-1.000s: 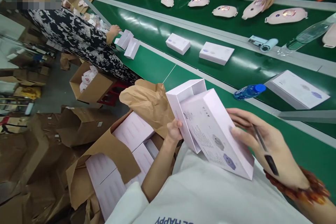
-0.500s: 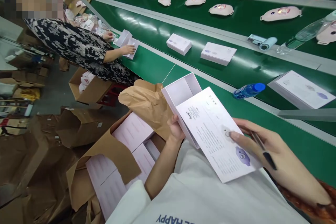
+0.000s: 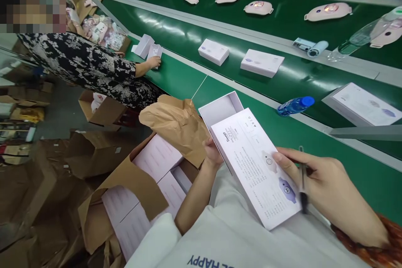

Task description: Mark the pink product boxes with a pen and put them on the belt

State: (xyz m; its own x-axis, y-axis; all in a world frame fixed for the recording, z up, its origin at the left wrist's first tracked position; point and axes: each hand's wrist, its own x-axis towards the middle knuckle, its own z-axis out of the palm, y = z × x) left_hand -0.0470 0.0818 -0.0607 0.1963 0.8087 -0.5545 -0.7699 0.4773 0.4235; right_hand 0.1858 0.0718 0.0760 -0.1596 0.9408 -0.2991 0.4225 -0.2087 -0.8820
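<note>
I hold a white product box in front of my chest. Its open tray (image 3: 220, 109) points away from me and its printed lid (image 3: 254, 163) lies flat, face up. My left hand (image 3: 211, 154) grips the box from underneath at its left edge. My right hand (image 3: 320, 186) rests on the lid's right edge with fingers curled, and a black pen (image 3: 303, 184) is tucked between them.
A carton lined with brown paper (image 3: 176, 123) holds more white boxes (image 3: 158, 157) at my lower left. On the green conveyor (image 3: 282, 75) lie white boxes (image 3: 261, 63), a blue-capped bottle (image 3: 295, 105) and pink devices (image 3: 258, 7). A person in a patterned top (image 3: 91, 67) handles boxes at left.
The lid has swung from tilted on edge to lying flat and face up. My right hand has slid along its right edge. The person at left reached onto the belt.
</note>
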